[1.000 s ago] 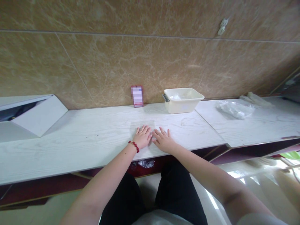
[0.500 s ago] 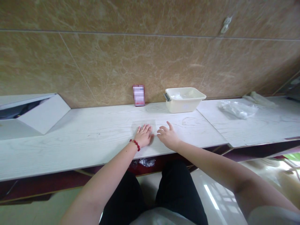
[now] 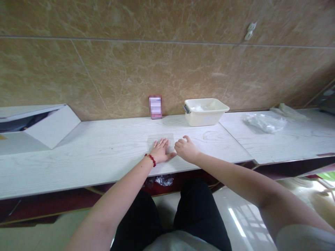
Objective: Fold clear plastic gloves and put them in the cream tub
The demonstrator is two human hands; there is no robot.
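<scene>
A thin clear plastic sheet or bag (image 3: 171, 136) lies flat on the white wood-grain counter; its exact kind is hard to make out. My left hand (image 3: 160, 151), with a red bead bracelet at the wrist, rests on it palm down, fingers stretched out and thumb pointing right. Beside that thumb tip is my right hand (image 3: 186, 149), its fingers curled in and the index finger bent up. Whatever the right fingertips pinch at the right edge of the plastic, if anything, is too small to see.
Behind my hands, a cream plastic tub (image 3: 204, 120) with clear plastic inside stands near the wall. A red-edged card (image 3: 156, 107) leans against the wall. An open white box (image 3: 56, 127) is at the left; a clear plastic bag (image 3: 265, 122) lies to the right on the counter (image 3: 91, 153).
My right hand has drawn its fingers in and come closer to the left thumb. The left thumb has spread out to the right, while the left palm stays in place.
</scene>
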